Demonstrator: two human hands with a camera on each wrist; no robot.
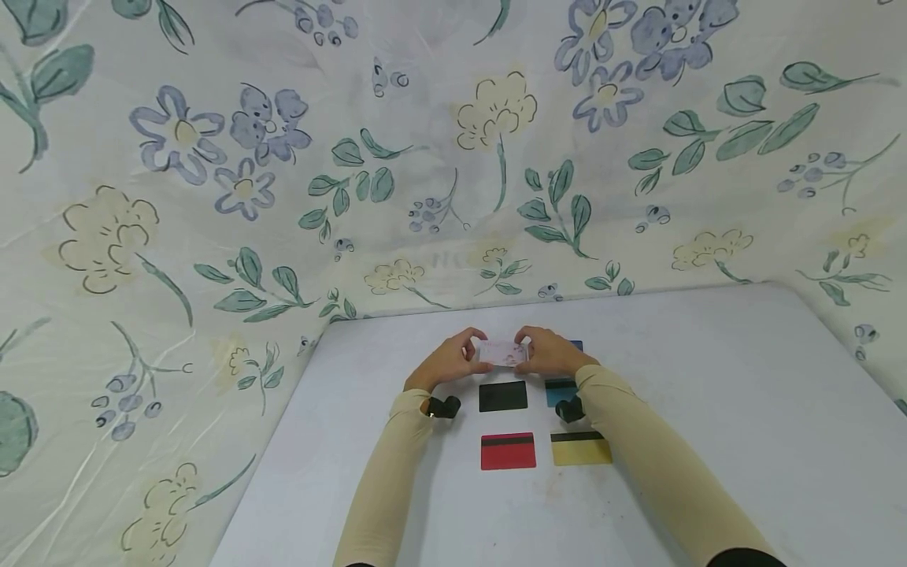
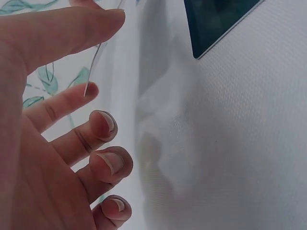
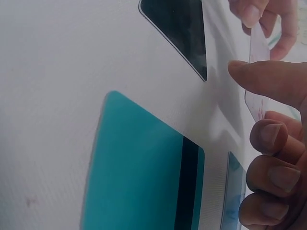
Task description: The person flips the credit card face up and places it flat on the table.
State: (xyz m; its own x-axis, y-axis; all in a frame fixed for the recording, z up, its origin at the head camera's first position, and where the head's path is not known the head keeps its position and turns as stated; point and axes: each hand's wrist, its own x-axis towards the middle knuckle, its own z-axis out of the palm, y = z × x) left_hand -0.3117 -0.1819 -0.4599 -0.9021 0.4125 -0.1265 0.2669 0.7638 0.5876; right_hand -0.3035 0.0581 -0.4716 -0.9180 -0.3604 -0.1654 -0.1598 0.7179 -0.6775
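A thin pale card with pinkish print (image 1: 501, 353) is held upright off the table between both hands. My left hand (image 1: 453, 358) pinches its left end between thumb and forefinger; the other fingers curl loosely below in the left wrist view. At the other end my right hand (image 1: 551, 352) pinches it, the thumb (image 3: 264, 79) on the near face. Just below the hands lies a black card (image 1: 503, 396). The teal card with a dark stripe (image 3: 139, 167) is under the right wrist, and a blue card (image 1: 577, 345) is mostly hidden behind the right hand.
Nearer on the white table (image 1: 298, 472) lie a red card (image 1: 508, 452) and a yellow card (image 1: 581, 450), each with a dark stripe. A floral cloth (image 1: 425, 157) hangs behind the table. Dark wrist cameras (image 1: 445, 407) sit below each hand.
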